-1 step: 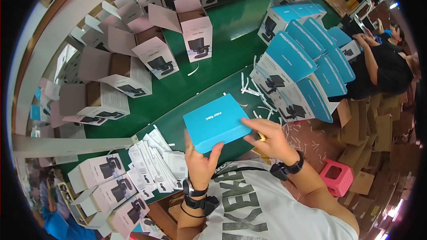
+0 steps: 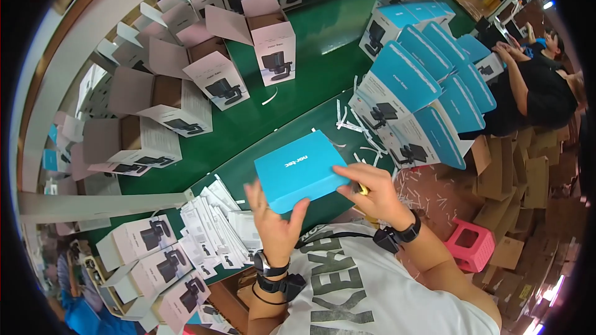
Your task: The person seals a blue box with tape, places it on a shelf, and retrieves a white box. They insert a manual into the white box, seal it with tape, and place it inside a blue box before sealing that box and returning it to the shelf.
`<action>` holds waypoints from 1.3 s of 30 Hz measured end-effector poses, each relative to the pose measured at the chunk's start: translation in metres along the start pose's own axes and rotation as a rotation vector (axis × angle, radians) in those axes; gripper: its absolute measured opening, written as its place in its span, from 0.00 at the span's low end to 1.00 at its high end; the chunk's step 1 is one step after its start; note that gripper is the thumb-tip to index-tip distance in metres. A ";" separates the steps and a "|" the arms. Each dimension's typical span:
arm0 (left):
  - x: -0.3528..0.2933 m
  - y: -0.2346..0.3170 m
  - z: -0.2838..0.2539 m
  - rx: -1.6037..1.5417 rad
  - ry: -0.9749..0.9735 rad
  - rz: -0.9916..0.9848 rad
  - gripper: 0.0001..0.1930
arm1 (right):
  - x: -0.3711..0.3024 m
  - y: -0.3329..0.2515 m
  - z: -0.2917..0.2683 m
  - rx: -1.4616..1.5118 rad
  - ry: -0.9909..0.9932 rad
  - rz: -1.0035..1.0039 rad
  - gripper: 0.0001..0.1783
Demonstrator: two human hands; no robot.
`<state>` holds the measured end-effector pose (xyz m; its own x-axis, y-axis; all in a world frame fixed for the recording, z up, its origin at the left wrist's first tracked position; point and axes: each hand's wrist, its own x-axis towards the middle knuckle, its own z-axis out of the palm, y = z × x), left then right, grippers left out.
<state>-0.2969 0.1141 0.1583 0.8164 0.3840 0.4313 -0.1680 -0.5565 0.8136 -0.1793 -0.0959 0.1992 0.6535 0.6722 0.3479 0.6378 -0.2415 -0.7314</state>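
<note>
A person seen from above stands at a green counter (image 2: 310, 43), holding a closed blue box (image 2: 299, 170) just above its near edge. The left hand (image 2: 273, 220) cups the box from below, thumb up against the near side and fingers spread on its underside, a firm grip. The right hand (image 2: 372, 192) is closed on the box's right corner, with something small and yellow (image 2: 363, 190) at the fingers; what it is cannot be told.

As a judgement, the packing is partway through. To the right, a stack of finished blue-and-white boxes (image 2: 416, 87) leans in a row, all shut. To the left and far side, many white boxes (image 2: 217, 77) stand with flaps open, which suggests they are not yet done. Near the left hand lies a fan of leaflets (image 2: 217, 226), and more white boxes (image 2: 139, 239) sit at the lower left. Thin white strips (image 2: 351, 125) litter the counter. A pink stool (image 2: 470, 245) stands on the floor, and another person in black (image 2: 540, 96) works at the far right.
</note>
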 end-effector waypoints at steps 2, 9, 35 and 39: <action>-0.010 -0.022 0.001 -0.300 0.145 -0.182 0.20 | 0.002 -0.004 0.013 0.077 0.050 0.160 0.36; -0.008 -0.028 -0.026 -0.091 0.042 -0.127 0.27 | -0.005 0.019 0.033 -0.168 0.170 -0.089 0.28; 0.018 -0.032 -0.077 0.416 -0.426 0.322 0.43 | -0.027 0.022 0.059 -0.389 0.182 -0.315 0.25; 0.030 -0.011 -0.037 0.566 -0.664 0.375 0.46 | -0.033 0.026 0.073 -0.349 0.093 -0.291 0.24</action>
<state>-0.2907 0.1586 0.1767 0.9403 -0.2924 0.1743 -0.3322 -0.9000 0.2823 -0.2138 -0.0733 0.1264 0.4509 0.6852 0.5720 0.8886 -0.2841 -0.3601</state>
